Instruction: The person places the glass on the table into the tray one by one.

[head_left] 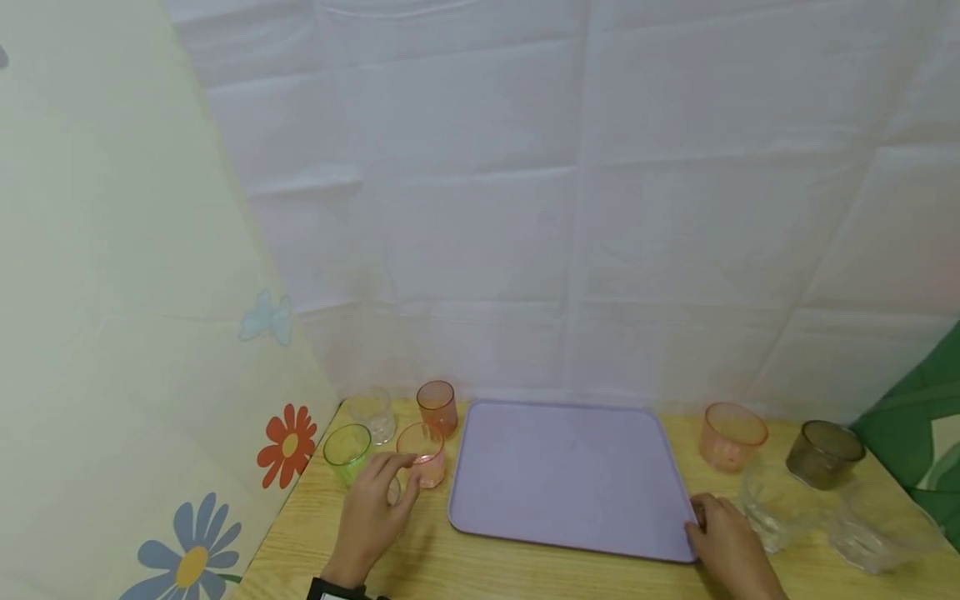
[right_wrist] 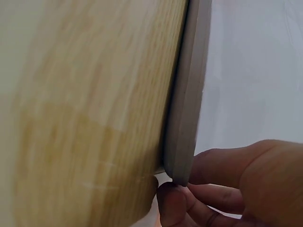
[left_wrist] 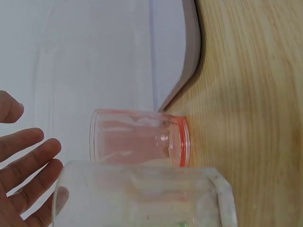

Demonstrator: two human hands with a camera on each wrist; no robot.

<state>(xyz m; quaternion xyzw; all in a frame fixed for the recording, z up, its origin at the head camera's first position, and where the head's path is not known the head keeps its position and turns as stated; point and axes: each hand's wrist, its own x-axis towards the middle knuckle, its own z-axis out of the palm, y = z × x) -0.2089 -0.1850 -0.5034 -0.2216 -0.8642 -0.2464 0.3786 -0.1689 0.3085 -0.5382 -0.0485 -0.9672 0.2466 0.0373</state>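
A lilac tray (head_left: 562, 475) lies flat on the table. My right hand (head_left: 726, 533) pinches its front right corner; the right wrist view shows thumb and fingers (right_wrist: 173, 206) about the tray's edge (right_wrist: 185, 109). Over on the left, my left hand (head_left: 372, 510) hovers by a group of tumblers, fingers loosely spread and holding nothing. Nearest to it are a pale pink tumbler (head_left: 431, 468), a green-rimmed tumbler (head_left: 347, 454) and a clear tumbler (left_wrist: 142, 196), which the hand mostly hides in the head view. In the left wrist view the fingers (left_wrist: 31, 161) are beside the tumblers' rims.
A darker pink tumbler (head_left: 438, 410) and a clear glass (head_left: 381, 421) stand at the back left. Right of the tray are a wide orange-pink cup (head_left: 729, 442), a smoky dark cup (head_left: 823, 457) and clear glassware (head_left: 862, 537). A white cloth (head_left: 487, 233) hangs behind the table.
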